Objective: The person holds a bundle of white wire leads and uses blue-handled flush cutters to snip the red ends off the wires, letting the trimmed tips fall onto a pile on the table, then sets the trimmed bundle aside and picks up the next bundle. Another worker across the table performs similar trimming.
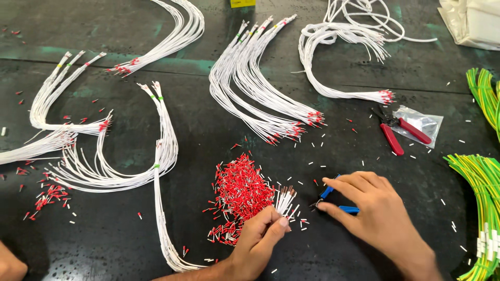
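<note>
the left hand point(260, 234) pinches a bundle of white wires point(285, 202), stripped ends pointing far and right, long axis slanting toward the near left. the right hand point(372, 208) closes over a blue-handled tool point(338, 200) just right. a pile of red ferrules point(239, 190) lies left on the dark worktable point(120, 234).

There is only one view, from a camera on the person's head. It looks steeply down and forward at a dark table point(130, 229) from close range. The left hand point(260, 237) enters at 6 o'clock, the right hand point(364, 208) at 5 o'clock. The far table edge lies toward 12 o'clock.
</note>
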`<state>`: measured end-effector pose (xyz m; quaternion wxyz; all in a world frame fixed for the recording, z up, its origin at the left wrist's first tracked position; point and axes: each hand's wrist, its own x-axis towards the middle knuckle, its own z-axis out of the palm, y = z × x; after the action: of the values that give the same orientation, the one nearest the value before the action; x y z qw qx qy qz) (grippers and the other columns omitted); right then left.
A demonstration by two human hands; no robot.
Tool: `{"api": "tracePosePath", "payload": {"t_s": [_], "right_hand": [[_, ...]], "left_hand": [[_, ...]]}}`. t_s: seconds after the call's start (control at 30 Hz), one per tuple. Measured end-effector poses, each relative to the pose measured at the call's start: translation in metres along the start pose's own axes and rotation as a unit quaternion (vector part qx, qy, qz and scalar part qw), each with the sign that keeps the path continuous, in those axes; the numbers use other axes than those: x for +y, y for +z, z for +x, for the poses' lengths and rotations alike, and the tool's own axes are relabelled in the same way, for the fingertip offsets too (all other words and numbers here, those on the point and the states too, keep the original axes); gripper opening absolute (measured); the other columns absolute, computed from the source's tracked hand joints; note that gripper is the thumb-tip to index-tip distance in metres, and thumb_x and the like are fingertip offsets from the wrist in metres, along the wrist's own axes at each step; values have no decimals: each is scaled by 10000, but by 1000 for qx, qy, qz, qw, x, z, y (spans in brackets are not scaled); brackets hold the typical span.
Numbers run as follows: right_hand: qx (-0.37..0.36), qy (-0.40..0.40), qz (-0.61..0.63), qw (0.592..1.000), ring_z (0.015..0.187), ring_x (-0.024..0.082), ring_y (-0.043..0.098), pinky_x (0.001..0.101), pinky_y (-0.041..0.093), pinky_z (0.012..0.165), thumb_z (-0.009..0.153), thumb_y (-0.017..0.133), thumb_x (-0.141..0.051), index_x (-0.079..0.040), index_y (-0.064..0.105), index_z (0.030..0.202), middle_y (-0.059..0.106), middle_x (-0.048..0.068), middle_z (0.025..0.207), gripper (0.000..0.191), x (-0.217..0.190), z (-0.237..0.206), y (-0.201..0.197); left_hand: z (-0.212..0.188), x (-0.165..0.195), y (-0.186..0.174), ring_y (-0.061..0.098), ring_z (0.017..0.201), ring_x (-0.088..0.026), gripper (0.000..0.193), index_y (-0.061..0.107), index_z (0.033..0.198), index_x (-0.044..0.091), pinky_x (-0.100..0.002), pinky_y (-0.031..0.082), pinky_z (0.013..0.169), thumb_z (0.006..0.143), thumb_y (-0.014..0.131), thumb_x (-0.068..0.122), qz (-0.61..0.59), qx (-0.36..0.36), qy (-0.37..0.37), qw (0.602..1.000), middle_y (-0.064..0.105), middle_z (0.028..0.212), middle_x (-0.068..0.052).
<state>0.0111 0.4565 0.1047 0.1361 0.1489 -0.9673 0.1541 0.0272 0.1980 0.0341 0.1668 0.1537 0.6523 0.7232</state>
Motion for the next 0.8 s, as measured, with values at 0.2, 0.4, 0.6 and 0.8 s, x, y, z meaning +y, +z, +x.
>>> {"api": "tracePosePath", "payload": {"t_s": [0.2,0.4,0.6,0.8], "right_hand": [[-150,-46,-34,987,1368,372,453,509,333,1066,688,815,-595,-221,573,1437,513,117,1470,871,12,9,5],[-201,41,3,979,1299,279,530,402,450,1046,714,833,-488,-312,609,1411,526,43,1496,753,10,12,2],[-199,39,52,978,1251,296,553,412,460,1013,692,825,-393,-285,628,1402,565,56,1450,745,14,14,-6],[-66,-49,-21,996,1102,328,602,445,452,958,840,716,-343,-172,676,1231,639,103,1169,429,15,13,21]], "left_hand": [[-1,-4,2,428,616,-39,251,611,881,18,-244,361,537,1043,515,183,-95,36,-37,994,487,704,43],[4,-3,-2,365,588,-22,242,629,910,14,-232,306,513,1056,522,175,-120,53,0,991,419,661,62],[8,2,-2,365,586,-16,242,656,954,28,-227,307,504,1060,528,203,-79,73,4,994,423,671,70],[8,-3,-2,359,555,-24,268,656,942,21,-238,309,478,1059,518,218,-130,70,-13,989,402,642,64]]}}
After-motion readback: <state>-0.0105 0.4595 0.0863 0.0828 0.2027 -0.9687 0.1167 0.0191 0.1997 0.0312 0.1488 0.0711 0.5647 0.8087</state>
